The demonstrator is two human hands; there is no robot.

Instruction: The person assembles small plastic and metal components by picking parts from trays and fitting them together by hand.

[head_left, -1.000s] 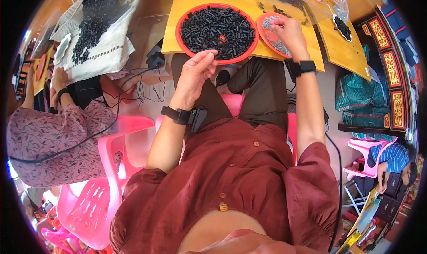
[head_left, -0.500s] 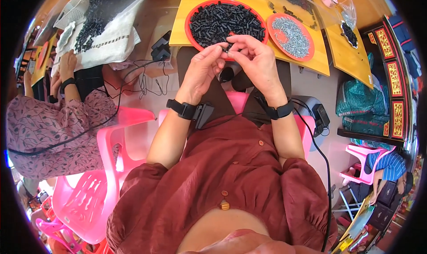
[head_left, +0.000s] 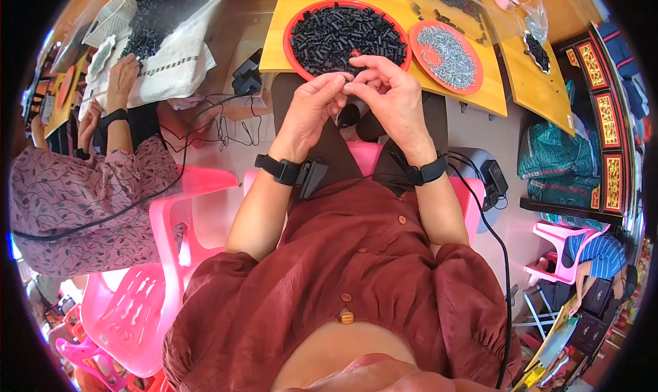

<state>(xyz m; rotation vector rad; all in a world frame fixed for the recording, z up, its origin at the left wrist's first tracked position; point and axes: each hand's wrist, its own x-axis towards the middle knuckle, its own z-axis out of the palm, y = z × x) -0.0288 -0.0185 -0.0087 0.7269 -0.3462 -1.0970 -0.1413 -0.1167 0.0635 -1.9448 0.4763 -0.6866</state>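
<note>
Left hand [head_left: 312,107] is pinching something unclear; right hand [head_left: 397,100], cannot tell. We should be bracing both near tray [head_left: 287,41], limiting slips.

Vs 1 sec ago: R hand [head_left: 397,104] has left the red plate [head_left: 430,54] at far right & come L to meet L hand [head_left: 312,111] by the near side of the red tray [head_left: 287,42]; silver bits [head_left: 456,61] it partly covered now in full view. Hands, then well apart, now tip to tip. Vs 0.5 sec ago: dark bit btwn fingertips no longer clear to see. Far left, co-worker's hand [head_left: 125,73] has gone fwd over white cloth [head_left: 181,59] to near edge of black heap [head_left: 147,28].
</note>
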